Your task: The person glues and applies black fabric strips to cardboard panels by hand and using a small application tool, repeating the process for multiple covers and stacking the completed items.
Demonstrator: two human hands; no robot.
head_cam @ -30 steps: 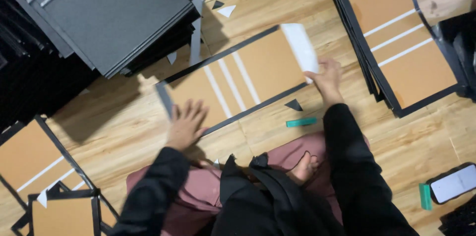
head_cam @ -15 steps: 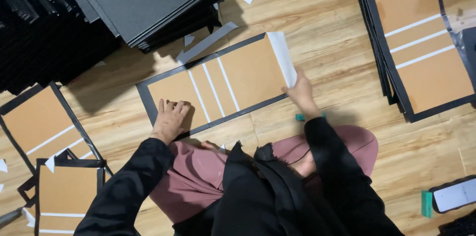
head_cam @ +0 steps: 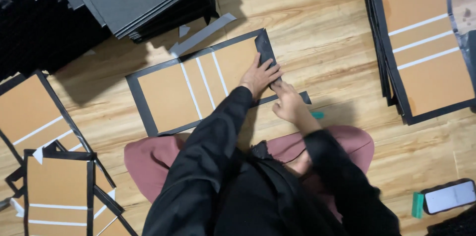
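Pressing flat, open left hand (head_cam: 259, 76) and pinching right hand (head_cam: 286, 103) folded the black flap onto the tan cardboard panel (head_cam: 198, 86); other edges apparently remained unfolded.

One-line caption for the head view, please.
Left hand and right hand press the black flap on a tan book-cover board on the wooden floor.

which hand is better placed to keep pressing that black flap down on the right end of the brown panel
Probably the left hand: it lies flat on the black flap. The right hand sits lower, at the panel's bottom corner.
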